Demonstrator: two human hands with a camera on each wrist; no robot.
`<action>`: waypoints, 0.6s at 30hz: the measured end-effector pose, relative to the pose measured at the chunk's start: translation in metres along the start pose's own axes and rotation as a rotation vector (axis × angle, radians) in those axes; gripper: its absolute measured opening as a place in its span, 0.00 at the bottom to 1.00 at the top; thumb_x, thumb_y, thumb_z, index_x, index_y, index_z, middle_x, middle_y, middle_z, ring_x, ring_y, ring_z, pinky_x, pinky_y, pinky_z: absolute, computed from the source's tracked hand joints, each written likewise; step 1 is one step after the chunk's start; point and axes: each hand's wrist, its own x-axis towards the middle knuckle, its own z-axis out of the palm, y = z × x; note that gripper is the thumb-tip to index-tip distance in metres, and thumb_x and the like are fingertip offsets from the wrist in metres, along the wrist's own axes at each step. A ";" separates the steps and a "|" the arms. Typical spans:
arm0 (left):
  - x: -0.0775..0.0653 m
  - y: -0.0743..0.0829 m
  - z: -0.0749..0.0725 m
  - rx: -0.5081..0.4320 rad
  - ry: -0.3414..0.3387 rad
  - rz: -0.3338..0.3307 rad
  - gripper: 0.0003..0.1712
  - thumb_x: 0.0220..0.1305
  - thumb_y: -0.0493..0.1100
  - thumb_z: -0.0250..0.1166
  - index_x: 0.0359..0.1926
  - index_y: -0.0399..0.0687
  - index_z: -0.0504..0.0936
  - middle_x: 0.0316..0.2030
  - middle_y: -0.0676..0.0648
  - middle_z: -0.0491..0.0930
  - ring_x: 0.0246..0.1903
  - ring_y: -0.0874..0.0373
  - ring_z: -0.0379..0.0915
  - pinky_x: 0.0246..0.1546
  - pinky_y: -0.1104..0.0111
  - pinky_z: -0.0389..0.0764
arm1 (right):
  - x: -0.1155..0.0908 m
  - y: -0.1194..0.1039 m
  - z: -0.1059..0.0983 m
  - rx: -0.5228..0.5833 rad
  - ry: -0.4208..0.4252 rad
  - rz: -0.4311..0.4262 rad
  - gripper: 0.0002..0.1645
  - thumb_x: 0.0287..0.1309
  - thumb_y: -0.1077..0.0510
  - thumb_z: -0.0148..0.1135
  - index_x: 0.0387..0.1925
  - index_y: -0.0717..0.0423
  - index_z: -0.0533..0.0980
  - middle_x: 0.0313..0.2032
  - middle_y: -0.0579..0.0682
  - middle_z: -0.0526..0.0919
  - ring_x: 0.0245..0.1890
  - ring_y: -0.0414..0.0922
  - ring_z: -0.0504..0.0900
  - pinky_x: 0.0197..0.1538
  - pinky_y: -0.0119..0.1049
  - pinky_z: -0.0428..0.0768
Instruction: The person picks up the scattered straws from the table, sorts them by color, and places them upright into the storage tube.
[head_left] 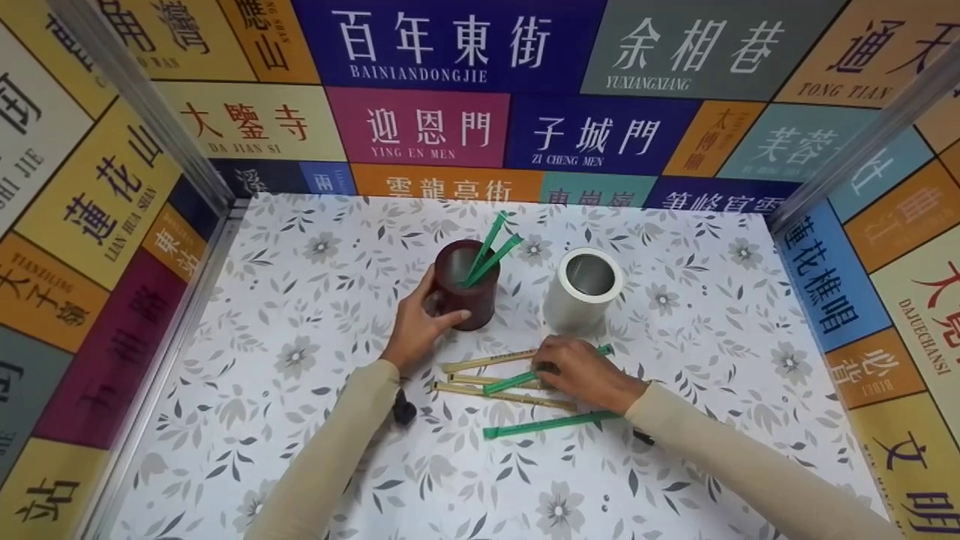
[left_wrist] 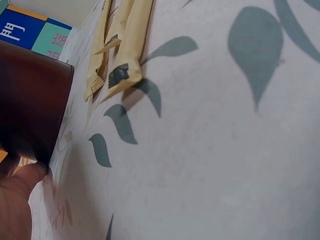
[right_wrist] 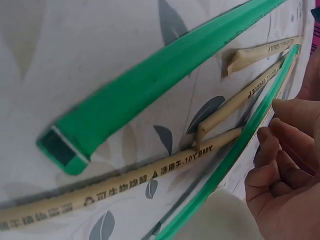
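Floral tabletop (head_left: pixel 187 450): green straw (head_left: pixel 510 381) under R hand (head_left: pixel 581 367)

It crosses the tan straws (head_left: pixel 480 392); R fingers curl at it, can't tell if pinched. Best to grip just that one nr mid & lift clear w/o dragging the tan. Another green straw (head_left: pixel 540 426) lies nearer the wearer. L hand (head_left: pixel 420 326) holds maroon cup (head_left: pixel 472 304) w/ 2 green straws (head_left: pixel 495 260) in it; should stay steady. White cup (head_left: pixel 574 311) to its right.
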 end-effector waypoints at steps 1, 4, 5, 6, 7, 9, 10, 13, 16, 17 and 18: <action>0.000 0.000 0.000 0.004 0.002 -0.002 0.65 0.62 0.52 0.86 0.90 0.60 0.53 0.83 0.55 0.63 0.78 0.58 0.66 0.76 0.62 0.71 | -0.001 0.000 0.000 -0.033 -0.008 -0.014 0.05 0.69 0.64 0.76 0.44 0.52 0.92 0.42 0.47 0.88 0.45 0.45 0.87 0.50 0.45 0.88; 0.001 0.000 0.000 0.005 0.007 -0.002 0.64 0.63 0.50 0.85 0.89 0.61 0.54 0.83 0.55 0.63 0.79 0.57 0.65 0.77 0.61 0.70 | -0.001 0.000 0.000 -0.105 -0.029 -0.044 0.05 0.69 0.65 0.76 0.42 0.52 0.91 0.42 0.47 0.87 0.45 0.46 0.86 0.50 0.45 0.88; 0.001 0.001 0.001 0.003 0.008 0.000 0.64 0.63 0.50 0.85 0.89 0.60 0.55 0.83 0.54 0.63 0.79 0.57 0.65 0.78 0.60 0.69 | -0.002 0.000 0.000 -0.122 -0.032 -0.050 0.05 0.68 0.65 0.76 0.41 0.52 0.91 0.41 0.47 0.87 0.45 0.46 0.85 0.49 0.45 0.87; 0.001 0.001 0.001 0.003 0.009 0.001 0.63 0.63 0.49 0.85 0.89 0.60 0.55 0.83 0.54 0.63 0.79 0.57 0.65 0.78 0.60 0.69 | -0.002 0.000 0.000 -0.134 -0.032 -0.053 0.05 0.68 0.65 0.76 0.41 0.52 0.91 0.41 0.48 0.86 0.44 0.46 0.85 0.49 0.45 0.87; 0.001 0.001 0.001 0.001 0.010 0.002 0.63 0.63 0.49 0.85 0.89 0.60 0.55 0.83 0.54 0.63 0.79 0.56 0.64 0.78 0.60 0.69 | -0.002 -0.001 0.000 -0.144 -0.028 -0.055 0.05 0.68 0.65 0.76 0.40 0.52 0.91 0.41 0.48 0.86 0.44 0.46 0.84 0.48 0.45 0.87; 0.001 0.000 0.001 -0.002 0.009 0.005 0.63 0.63 0.48 0.85 0.89 0.59 0.55 0.83 0.53 0.63 0.79 0.56 0.64 0.78 0.60 0.69 | -0.002 -0.003 -0.002 -0.149 -0.014 -0.050 0.04 0.68 0.64 0.75 0.40 0.51 0.91 0.41 0.47 0.86 0.44 0.46 0.84 0.47 0.45 0.87; 0.001 0.000 0.001 -0.001 0.009 0.005 0.63 0.63 0.48 0.85 0.89 0.59 0.55 0.83 0.53 0.63 0.79 0.56 0.64 0.78 0.61 0.68 | -0.003 -0.005 -0.003 -0.150 0.000 -0.050 0.04 0.68 0.64 0.76 0.40 0.51 0.91 0.41 0.47 0.86 0.44 0.46 0.84 0.47 0.45 0.87; 0.000 0.000 0.001 0.001 0.008 0.002 0.64 0.63 0.48 0.85 0.90 0.59 0.54 0.84 0.54 0.63 0.79 0.57 0.64 0.78 0.62 0.69 | -0.002 -0.010 -0.010 -0.142 0.054 -0.050 0.04 0.67 0.63 0.76 0.40 0.52 0.90 0.41 0.46 0.85 0.43 0.45 0.85 0.46 0.45 0.87; 0.000 0.000 0.001 -0.025 0.003 -0.002 0.66 0.62 0.47 0.86 0.90 0.56 0.53 0.84 0.52 0.62 0.80 0.55 0.64 0.77 0.62 0.71 | 0.001 -0.015 -0.020 -0.108 0.122 -0.058 0.03 0.66 0.64 0.77 0.39 0.55 0.90 0.40 0.47 0.85 0.42 0.45 0.85 0.44 0.45 0.87; -0.001 0.000 0.001 -0.036 0.000 -0.005 0.66 0.62 0.47 0.86 0.90 0.55 0.52 0.84 0.52 0.61 0.80 0.54 0.64 0.76 0.62 0.71 | 0.002 -0.017 -0.024 -0.087 0.147 -0.055 0.03 0.66 0.65 0.76 0.39 0.55 0.90 0.40 0.47 0.85 0.41 0.45 0.84 0.43 0.44 0.87; -0.001 -0.001 0.002 -0.048 -0.003 -0.006 0.66 0.62 0.47 0.86 0.90 0.55 0.52 0.84 0.51 0.61 0.80 0.54 0.64 0.76 0.62 0.72 | 0.004 -0.019 -0.028 -0.059 0.172 -0.049 0.03 0.66 0.66 0.76 0.38 0.56 0.89 0.39 0.47 0.85 0.40 0.45 0.84 0.42 0.44 0.86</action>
